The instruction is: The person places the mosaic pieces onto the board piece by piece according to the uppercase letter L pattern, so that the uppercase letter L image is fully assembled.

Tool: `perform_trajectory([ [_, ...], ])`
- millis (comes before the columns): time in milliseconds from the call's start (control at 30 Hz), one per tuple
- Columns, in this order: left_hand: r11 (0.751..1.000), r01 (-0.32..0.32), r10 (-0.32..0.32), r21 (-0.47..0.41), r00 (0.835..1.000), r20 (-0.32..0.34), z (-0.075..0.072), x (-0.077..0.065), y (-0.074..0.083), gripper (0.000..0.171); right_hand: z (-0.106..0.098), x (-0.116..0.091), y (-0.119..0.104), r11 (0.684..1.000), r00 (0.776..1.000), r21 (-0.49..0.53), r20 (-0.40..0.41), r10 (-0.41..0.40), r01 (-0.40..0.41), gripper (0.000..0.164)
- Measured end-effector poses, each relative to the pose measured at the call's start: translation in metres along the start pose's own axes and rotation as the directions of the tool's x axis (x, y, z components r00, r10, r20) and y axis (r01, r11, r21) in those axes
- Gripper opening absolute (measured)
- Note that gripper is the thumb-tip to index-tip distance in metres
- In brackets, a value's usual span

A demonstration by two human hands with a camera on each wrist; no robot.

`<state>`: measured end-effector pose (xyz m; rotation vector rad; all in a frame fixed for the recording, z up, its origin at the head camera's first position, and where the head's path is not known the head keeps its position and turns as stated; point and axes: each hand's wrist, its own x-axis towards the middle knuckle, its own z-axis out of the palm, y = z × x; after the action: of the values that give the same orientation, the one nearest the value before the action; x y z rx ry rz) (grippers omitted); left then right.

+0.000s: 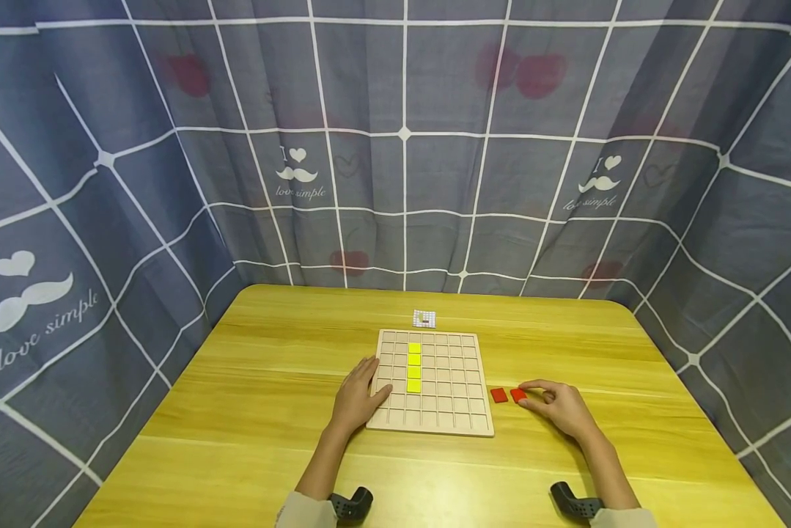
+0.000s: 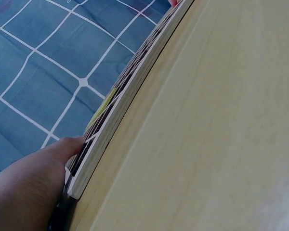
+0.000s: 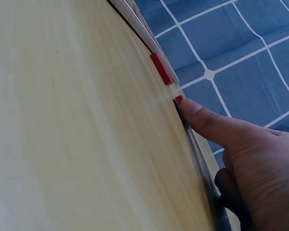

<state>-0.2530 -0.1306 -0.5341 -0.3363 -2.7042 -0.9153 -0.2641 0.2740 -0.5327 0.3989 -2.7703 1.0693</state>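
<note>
A square wooden grid board (image 1: 457,412) lies on the table, with a column of several yellow square tiles (image 1: 414,372) in its upper left part. At the board's left edge rests my left hand (image 1: 355,398), its thumb lying over the rim and the other fingers stretched along the side. To the right of the board, my right hand (image 1: 562,411) pinches a red square tile (image 1: 517,395) between thumb and index finger, low at the tabletop. Another red tile (image 1: 498,396) lies between that one and the board; the right wrist view shows its thick red side (image 3: 161,69).
Behind the board lies a small white card (image 1: 424,319) with a printed grid. The yellow wood-grain table (image 1: 270,440) carries everything. A blue-grey curtain (image 1: 369,169) with white lines hangs around its back and sides. Black wrist devices (image 1: 353,506) sit at both wrists.
</note>
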Motion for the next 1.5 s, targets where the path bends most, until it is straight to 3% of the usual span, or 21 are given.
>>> perform_trajectory([
  [300,1.0,0.002,-0.002,0.011,1.0,0.005,0.001,0.0,-0.002,0.064,0.011,0.009,-0.015,0.999,0.989,-0.008,-0.137,-0.051,0.05,0.032],
  [567,1.0,0.006,-0.006,0.015,1.0,0.002,0.001,0.001,-0.002,0.064,0.034,0.025,-0.04,0.994,0.974,0.0,-0.197,-0.109,0.112,0.03],
  [867,1.0,0.005,-0.005,0.01,1.0,0.0,-0.001,0.001,-0.001,0.064,0.072,0.036,-0.081,0.974,0.969,0.035,-0.12,-0.216,0.222,0.029],
  [1000,1.0,0.004,-0.004,0.001,1.0,0.002,-0.001,0.0,0.0,0.064,0.088,0.039,-0.095,0.974,0.973,0.031,-0.073,-0.221,0.223,0.03],
  [1200,1.0,-0.002,0.002,-0.003,1.0,0.003,-0.001,0.0,0.0,0.063,0.103,0.042,-0.109,0.973,0.971,-0.017,-0.066,-0.229,0.229,0.03],
  [1500,1.0,0.005,-0.005,0.002,1.0,0.005,0.001,0.0,-0.002,0.064,0.111,0.044,-0.114,0.979,0.981,-0.092,-0.062,-0.186,0.18,0.029],
])
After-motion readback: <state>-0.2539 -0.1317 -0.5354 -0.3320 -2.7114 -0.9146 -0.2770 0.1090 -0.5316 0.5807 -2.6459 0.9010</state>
